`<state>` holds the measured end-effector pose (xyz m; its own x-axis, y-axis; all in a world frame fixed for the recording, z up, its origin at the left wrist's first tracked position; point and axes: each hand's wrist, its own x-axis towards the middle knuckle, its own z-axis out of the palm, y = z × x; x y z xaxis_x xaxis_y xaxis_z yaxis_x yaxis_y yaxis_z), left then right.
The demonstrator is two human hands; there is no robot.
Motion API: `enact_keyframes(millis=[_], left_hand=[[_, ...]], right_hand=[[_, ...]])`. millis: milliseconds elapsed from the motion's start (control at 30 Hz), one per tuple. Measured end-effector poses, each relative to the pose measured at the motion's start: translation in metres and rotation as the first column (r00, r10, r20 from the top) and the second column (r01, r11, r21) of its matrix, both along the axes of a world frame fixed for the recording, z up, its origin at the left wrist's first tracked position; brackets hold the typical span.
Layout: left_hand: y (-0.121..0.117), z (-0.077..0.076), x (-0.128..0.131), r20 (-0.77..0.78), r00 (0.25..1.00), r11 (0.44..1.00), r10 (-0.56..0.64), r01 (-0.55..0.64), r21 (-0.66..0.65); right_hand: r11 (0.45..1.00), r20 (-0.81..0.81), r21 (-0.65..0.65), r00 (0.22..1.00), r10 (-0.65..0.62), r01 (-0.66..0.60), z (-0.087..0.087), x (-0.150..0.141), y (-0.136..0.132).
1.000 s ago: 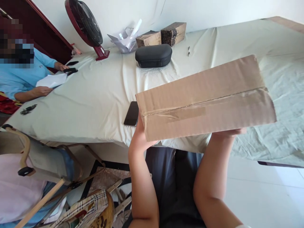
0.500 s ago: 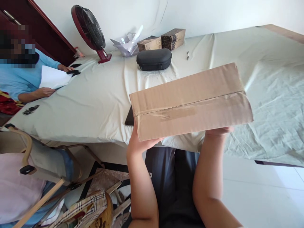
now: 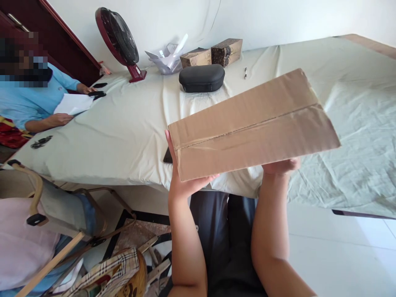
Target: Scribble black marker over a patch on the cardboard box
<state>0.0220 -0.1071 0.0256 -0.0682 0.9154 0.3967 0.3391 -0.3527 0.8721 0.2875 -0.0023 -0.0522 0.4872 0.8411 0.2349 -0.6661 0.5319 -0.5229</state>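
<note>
Head view, from where I stand, shows the long brown cardboard box (image 3: 247, 132) held up above the near edge of the pale green, cloth-covered tabletop (image 3: 120, 136), its long axis running left to right and its right end higher in sight. The left hand (image 3: 185, 187) is nearer the box's left end, grasping around that end and underneath, while the right hand (image 3: 280, 166) grasps it from below, right of the middle, most of its fingers hidden from me.
</note>
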Motion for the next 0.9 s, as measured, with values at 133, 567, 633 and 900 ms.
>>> enact_keyframes(millis=[133,567,633,900], left_hand=[[0.007,-0.005,0.010,0.102,0.990,0.990,-0.100,0.089,0.109],[0.036,-0.031,-0.035,0.109,0.936,0.902,-0.335,0.353,-0.248],[0.056,-0.032,-0.052,-0.106,0.993,0.951,0.046,-0.076,-0.300],[0.102,-0.045,-0.046,-0.698,0.564,0.561,0.440,-0.780,-0.277]], right_hand=[[1.000,-0.016,0.012,1.000,0.004,-0.003,0.011,-0.010,-0.003],[0.982,-0.134,-0.053,0.973,-0.188,0.183,0.022,-0.021,0.001],[0.979,-0.140,-0.063,0.969,-0.202,0.195,0.023,-0.021,0.002],[0.981,-0.207,-0.104,0.962,-0.181,0.162,0.022,-0.023,-0.002]])
